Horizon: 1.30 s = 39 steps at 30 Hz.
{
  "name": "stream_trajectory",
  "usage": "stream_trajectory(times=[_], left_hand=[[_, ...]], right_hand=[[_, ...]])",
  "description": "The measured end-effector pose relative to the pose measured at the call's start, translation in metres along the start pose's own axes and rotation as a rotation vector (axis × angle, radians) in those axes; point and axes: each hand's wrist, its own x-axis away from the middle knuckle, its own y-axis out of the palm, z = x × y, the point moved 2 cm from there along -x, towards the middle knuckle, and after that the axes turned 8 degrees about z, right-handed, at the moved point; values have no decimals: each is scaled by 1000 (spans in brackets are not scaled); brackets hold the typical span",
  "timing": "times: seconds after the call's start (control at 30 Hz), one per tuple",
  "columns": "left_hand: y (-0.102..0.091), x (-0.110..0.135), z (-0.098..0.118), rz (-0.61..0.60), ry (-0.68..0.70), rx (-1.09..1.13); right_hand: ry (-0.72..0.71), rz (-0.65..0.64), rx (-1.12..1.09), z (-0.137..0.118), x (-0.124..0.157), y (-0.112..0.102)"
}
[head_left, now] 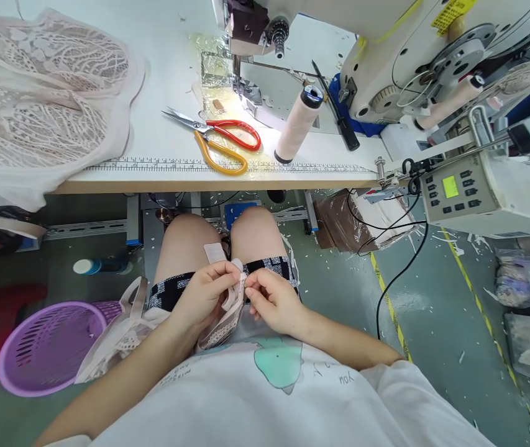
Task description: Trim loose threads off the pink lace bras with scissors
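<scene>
Over my lap, my left hand (206,292) is closed, pinching the pale edge of a light pink lace bra (222,329) between thumb and fingers. My right hand (274,301) pinches the same edge just beside it, fingertips close together. Anything smaller between those fingertips is too small to make out. A whitish fabric tab (215,252) sticks up past my left fingers. Part of the bra hangs down toward my shirt, and my left hand and forearm hide some of it.
On the table edge lie red-and-yellow-handled scissors (218,139), a thread cone (298,126) and a black-handled screwdriver (339,112). A sewing machine (362,68) stands behind. Lace garments (59,93) cover the table's left. A purple basket (50,347) and a control box (460,189) flank me.
</scene>
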Motion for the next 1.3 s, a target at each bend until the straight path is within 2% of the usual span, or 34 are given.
stream_trajectory(times=[0.23, 0.43, 0.6, 0.67, 0.73, 0.87, 0.93, 1.03, 1.17, 1.23, 1.3], left_hand=[[1, 1, 0, -13, -9, -11], [0, 3, 0, -8, 96, -104], [0, 7, 2, 28, 195, -246], [0, 8, 2, 24, 218, -277], [-1, 9, 2, 5, 222, -292], [-1, 11, 2, -35, 185, -318], [-1, 11, 2, -35, 162, -326], [-2, 11, 2, -30, 135, -339], [-5, 10, -1, -49, 120, -375], [-5, 9, -2, -63, 111, -377], [-5, 8, -2, -56, 109, -358]], right_hand=[[56, 58, -9, -3, -2, 0], [144, 59, -99, -3, -8, -1], [248, 91, -285, -1, -16, -2], [273, 38, -281, -2, -20, -7], [247, -22, -201, -5, -24, -15], [-18, 28, 69, -16, -34, -32], [-80, -11, 131, -18, -38, -32], [-54, -121, 124, -20, -40, -27], [68, -219, 118, -20, -40, -20], [68, -196, 141, -18, -40, -17], [50, -76, 121, -15, -42, -14]])
